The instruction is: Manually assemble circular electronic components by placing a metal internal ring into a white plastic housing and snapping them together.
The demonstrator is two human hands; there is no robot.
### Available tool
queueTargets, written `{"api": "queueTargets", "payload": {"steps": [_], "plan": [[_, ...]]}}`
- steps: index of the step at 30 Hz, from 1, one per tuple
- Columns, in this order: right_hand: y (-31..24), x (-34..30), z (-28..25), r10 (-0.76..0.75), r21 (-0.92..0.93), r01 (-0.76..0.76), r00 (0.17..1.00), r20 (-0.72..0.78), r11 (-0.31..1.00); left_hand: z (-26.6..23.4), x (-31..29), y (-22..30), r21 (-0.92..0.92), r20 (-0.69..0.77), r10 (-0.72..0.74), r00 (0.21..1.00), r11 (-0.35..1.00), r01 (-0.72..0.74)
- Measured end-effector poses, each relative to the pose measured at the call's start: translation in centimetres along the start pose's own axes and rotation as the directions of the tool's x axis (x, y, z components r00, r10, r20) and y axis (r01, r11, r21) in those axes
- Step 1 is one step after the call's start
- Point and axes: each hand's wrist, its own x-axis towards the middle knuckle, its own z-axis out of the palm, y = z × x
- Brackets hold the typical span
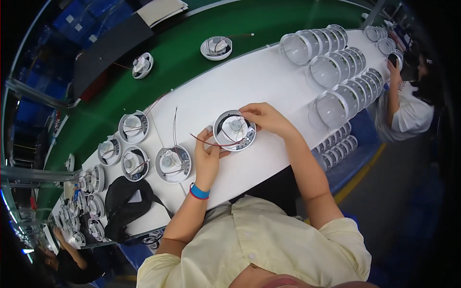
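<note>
A round white housing (222, 142) is held between my two hands over the white table, its hollow side facing up. Inside it I see a pale round motor-like part, a small circuit board and thin wires; red and dark wires stick out past its left rim. My left hand (207, 156) grips the left and lower rim, fingers partly hidden beneath. At the upper right rim, my right hand (265, 116) is closed with thumb and fingertips on the edge. Just left of my left hand, a similar housing (161, 178) rests on the table, its wires pointing up.
More such housings (133, 141) stand to the left, beside a black bag (111, 211). Stacked clear cylinders (331, 113) lie at the right. Beyond the white table (273, 86), a green belt (180, 57) carries two housings. Other people work at far left and right.
</note>
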Motion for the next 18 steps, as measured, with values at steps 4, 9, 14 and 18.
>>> {"api": "queueTargets", "payload": {"steps": [4, 9, 14, 18], "plan": [[-0.1, -1.8, 0.3, 0.073, 0.061, -0.071, 0.997, -0.027, 0.996, 0.0, -0.8, 0.5, -0.044, -0.009, 0.059, 0.998, 0.997, -0.06], [1.3, -5.3, 4.6, 0.087, 0.186, -0.039, 0.962, -0.26, 0.982, -1.0, -1.4, 0.8, 0.031, 0.015, 0.31, 0.951, 0.95, -0.31], [1.3, -5.6, 6.0, 0.121, 0.184, -0.076, 0.961, -0.249, 0.98, -0.1, -1.9, 4.5, -0.135, -0.045, 0.273, 0.961, 0.951, -0.277], [0.7, -7.1, 2.8, -0.39, -0.417, 0.245, 0.868, -0.307, 0.875, 1.0, -2.1, 5.6, -0.028, -0.092, 0.377, 0.922, 0.924, -0.381]]}}
